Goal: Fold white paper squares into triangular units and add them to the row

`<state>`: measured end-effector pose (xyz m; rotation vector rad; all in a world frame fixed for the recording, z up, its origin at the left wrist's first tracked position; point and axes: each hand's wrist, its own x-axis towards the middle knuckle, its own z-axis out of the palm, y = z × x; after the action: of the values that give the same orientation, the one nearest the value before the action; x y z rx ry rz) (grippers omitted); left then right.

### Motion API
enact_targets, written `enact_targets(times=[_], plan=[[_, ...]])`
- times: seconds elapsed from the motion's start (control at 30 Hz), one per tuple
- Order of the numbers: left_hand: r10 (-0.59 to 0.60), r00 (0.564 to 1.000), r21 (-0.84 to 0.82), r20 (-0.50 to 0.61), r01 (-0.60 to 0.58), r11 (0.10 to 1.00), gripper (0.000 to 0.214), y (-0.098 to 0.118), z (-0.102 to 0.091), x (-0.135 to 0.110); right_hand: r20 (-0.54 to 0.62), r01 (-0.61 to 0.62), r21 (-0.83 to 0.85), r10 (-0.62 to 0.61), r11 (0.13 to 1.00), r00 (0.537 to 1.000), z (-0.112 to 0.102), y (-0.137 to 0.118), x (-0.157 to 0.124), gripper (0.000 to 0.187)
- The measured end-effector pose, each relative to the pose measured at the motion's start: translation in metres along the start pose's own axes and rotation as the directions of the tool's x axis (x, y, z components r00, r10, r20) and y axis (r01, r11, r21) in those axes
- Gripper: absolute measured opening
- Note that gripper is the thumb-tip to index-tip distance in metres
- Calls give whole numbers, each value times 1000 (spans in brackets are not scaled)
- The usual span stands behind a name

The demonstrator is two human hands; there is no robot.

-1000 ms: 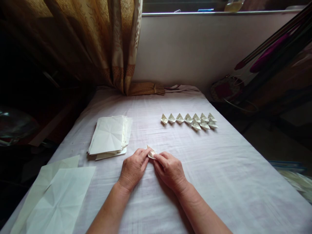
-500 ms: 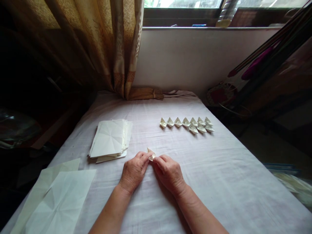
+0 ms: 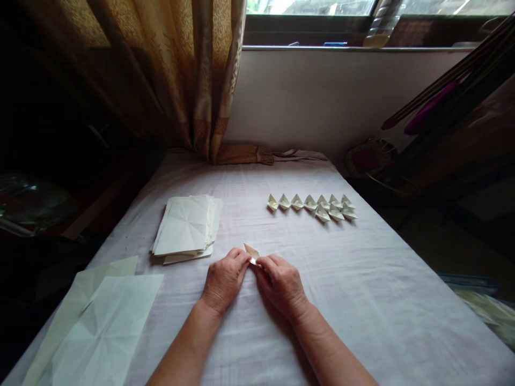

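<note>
A small folded piece of cream paper [image 3: 251, 252] is pinched between both of my hands on the white cloth [image 3: 362, 300]. My left hand [image 3: 223, 280] grips its left side with closed fingers. My right hand [image 3: 281, 283] pinches its right side, fingers curled over it. Most of the piece is hidden by my fingertips; only a pointed tip shows. Ahead to the right lie several small folded paper boats [image 3: 311, 206] in two rows. A stack of creased paper squares [image 3: 187, 228] lies to the left of my hands.
Large creased sheets [image 3: 96, 327] lie at the near left corner. A brown curtain [image 3: 193, 75] hangs at the back left, under a window sill with a bottle [image 3: 382, 24]. Dark rods [image 3: 446, 80] lean at the right. The table drops off on both sides.
The camera tipped up a little, so the window shows more. My hands stay together on the small paper piece, turning it slightly.
</note>
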<state>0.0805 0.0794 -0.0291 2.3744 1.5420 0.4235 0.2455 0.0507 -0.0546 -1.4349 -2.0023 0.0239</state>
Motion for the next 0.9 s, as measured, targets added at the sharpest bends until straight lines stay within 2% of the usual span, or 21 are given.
enact_targets(times=[0.17,0.37,0.53,0.73,0.9], plan=[[40,991,-37,-129,-45,998,38,-6,8,-1,-31,-63,-21,62,998,998,-4,1,1,16],[53,980,-43,-194,-62,997,29,-11,12,0,-111,-124,-161,107,979,988,-12,16,5,16],[67,969,-61,-238,-84,995,20,-15,15,2,-157,-185,-278,146,943,977,-25,42,12,15],[32,972,-115,-234,-60,992,19,-16,13,3,-214,-255,-378,184,890,959,-41,81,15,15],[12,974,-149,-226,-46,988,21,-14,11,3,-276,-347,-421,246,838,929,-46,109,20,17]])
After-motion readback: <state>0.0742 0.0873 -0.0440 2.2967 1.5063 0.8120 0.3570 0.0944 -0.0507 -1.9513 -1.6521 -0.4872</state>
